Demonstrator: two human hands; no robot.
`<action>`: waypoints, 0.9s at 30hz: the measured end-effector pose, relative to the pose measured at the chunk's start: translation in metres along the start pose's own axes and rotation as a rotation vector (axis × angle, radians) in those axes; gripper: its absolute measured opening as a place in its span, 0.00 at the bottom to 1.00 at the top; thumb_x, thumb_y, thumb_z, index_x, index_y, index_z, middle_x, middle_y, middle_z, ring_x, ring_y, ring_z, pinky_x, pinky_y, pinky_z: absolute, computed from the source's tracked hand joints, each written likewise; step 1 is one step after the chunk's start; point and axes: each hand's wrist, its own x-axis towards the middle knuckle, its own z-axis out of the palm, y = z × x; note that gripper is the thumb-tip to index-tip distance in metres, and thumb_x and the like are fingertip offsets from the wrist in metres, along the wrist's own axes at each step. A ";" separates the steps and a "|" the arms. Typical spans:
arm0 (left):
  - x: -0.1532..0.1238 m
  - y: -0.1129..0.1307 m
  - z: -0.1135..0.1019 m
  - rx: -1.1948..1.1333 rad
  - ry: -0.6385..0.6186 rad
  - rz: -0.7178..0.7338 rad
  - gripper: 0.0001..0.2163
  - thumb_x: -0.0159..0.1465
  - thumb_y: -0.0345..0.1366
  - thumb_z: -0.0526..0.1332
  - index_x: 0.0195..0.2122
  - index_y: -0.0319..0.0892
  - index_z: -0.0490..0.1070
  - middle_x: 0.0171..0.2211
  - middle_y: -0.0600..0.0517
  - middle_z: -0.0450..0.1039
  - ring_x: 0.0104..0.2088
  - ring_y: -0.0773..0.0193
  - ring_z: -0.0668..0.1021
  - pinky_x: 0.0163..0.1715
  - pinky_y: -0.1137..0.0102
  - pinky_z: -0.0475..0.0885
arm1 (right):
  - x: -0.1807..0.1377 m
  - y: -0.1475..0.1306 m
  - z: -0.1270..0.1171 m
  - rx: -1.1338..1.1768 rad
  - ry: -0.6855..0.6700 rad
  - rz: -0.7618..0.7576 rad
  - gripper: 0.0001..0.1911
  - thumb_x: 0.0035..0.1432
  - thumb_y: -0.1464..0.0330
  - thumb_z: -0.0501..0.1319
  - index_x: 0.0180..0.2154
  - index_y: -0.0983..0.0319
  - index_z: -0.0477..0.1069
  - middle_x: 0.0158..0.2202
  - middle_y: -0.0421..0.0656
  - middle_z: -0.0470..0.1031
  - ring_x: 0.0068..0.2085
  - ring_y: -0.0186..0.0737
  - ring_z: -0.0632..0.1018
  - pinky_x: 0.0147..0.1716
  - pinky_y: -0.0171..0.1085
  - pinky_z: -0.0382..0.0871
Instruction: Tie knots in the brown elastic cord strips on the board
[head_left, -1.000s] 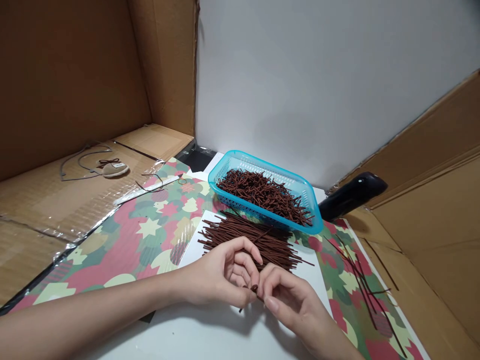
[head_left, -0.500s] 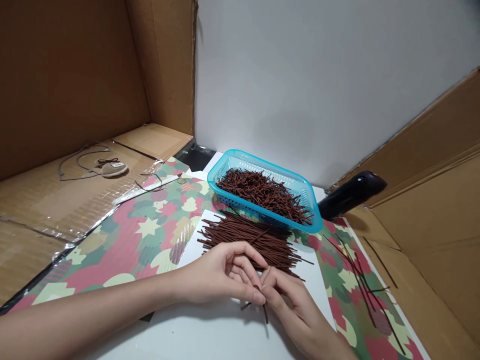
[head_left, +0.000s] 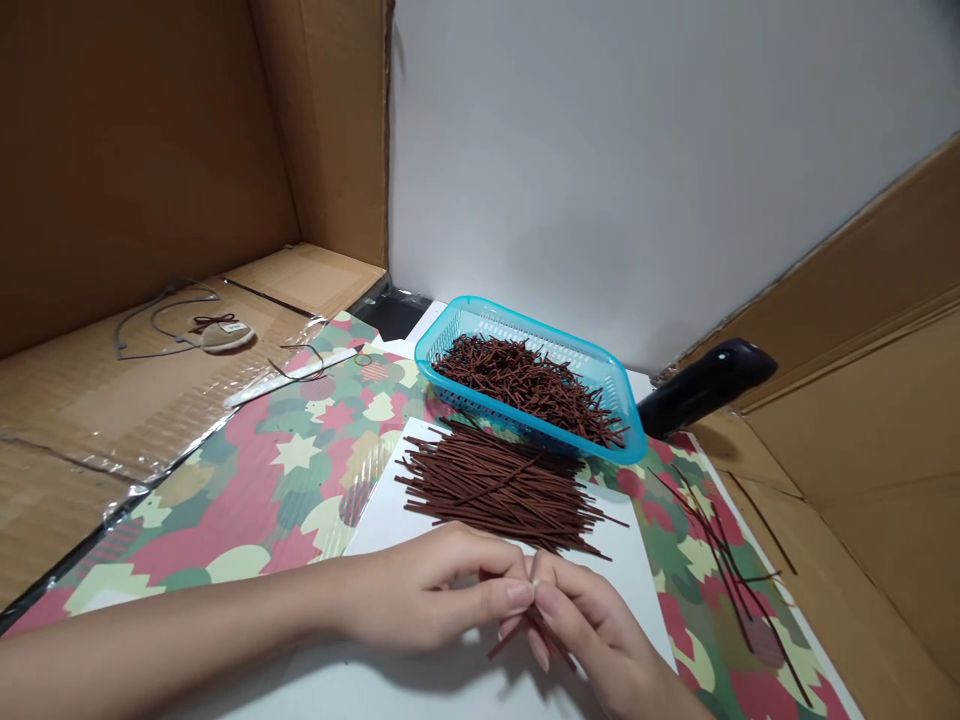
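Observation:
My left hand (head_left: 435, 595) and my right hand (head_left: 592, 625) meet fingertip to fingertip over a white sheet (head_left: 390, 520) near the bottom edge. Both pinch one thin brown cord strip (head_left: 536, 630), whose two ends stick out below my fingers. Just beyond my hands lies a flat pile of long brown strips (head_left: 502, 485). Behind it stands a turquoise plastic basket (head_left: 450, 335) heaped with more brown pieces (head_left: 532, 385).
A patterned red and green mat (head_left: 277, 470) covers the table. Several loose strips (head_left: 720, 550) lie at the right. A black tool (head_left: 705, 385) rests behind the basket. Cardboard walls stand left and right; a small beige item (head_left: 221, 335) with cords lies on the left cardboard.
Both hands have come nearer to me, away from the strip pile, with the strip still pinched between them. The strip's ends now hang lower beneath my fingers.

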 end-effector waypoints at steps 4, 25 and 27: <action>-0.001 0.001 0.001 -0.159 -0.022 -0.128 0.15 0.67 0.41 0.50 0.25 0.40 0.59 0.24 0.55 0.61 0.26 0.68 0.64 0.27 0.75 0.60 | -0.001 -0.001 0.000 0.021 -0.052 0.033 0.20 0.65 0.55 0.48 0.25 0.60 0.57 0.25 0.38 0.58 0.28 0.35 0.61 0.29 0.34 0.55; -0.001 -0.005 0.000 -0.376 0.207 -0.073 0.11 0.61 0.43 0.59 0.37 0.40 0.65 0.32 0.52 0.66 0.33 0.65 0.67 0.35 0.71 0.63 | 0.002 0.006 -0.002 -0.041 0.144 -0.098 0.17 0.67 0.61 0.46 0.27 0.60 0.59 0.27 0.38 0.58 0.29 0.36 0.62 0.31 0.35 0.56; 0.000 -0.006 0.002 -0.349 0.234 -0.090 0.11 0.59 0.39 0.63 0.39 0.40 0.66 0.33 0.51 0.68 0.33 0.65 0.70 0.36 0.70 0.65 | 0.003 0.006 -0.001 -0.050 0.145 -0.102 0.17 0.67 0.61 0.46 0.27 0.60 0.59 0.27 0.38 0.59 0.30 0.37 0.63 0.32 0.35 0.57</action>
